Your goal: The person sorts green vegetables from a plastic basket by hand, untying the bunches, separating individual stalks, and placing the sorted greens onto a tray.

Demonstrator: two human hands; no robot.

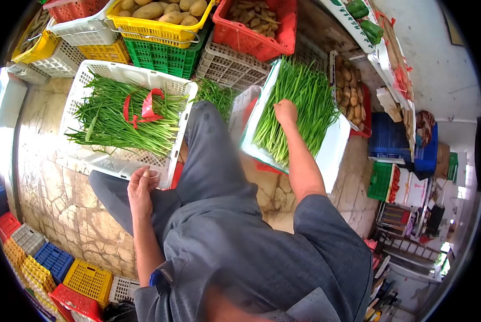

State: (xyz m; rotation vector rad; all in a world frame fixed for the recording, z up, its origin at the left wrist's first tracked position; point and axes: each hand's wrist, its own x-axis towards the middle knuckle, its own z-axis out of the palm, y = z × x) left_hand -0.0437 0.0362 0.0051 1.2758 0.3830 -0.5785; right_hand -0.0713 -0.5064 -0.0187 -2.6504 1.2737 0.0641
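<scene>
My right hand [286, 113] is closed, down among the long garlic chives [305, 88] that fill a white foam box [333, 153] on my right. Its fingertips are partly hidden, and it seems to grip a few stalks. On my left, a white plastic crate [102, 68] holds a big bunch of chives [109, 115] with a red band [150, 107] lying across it. Beside that crate's near edge my left hand [142, 186] has its fingers curled and thumb pressed in. What it pinches, if anything, is too small to tell.
More greens [217, 95] lie between the two containers. Behind stand stacked crates, including a yellow crate [143, 26] of potatoes and a red crate [237, 40] of roots. A box of brown tubers [350, 88] sits at right. Colourful crates [87, 280] line the lower left.
</scene>
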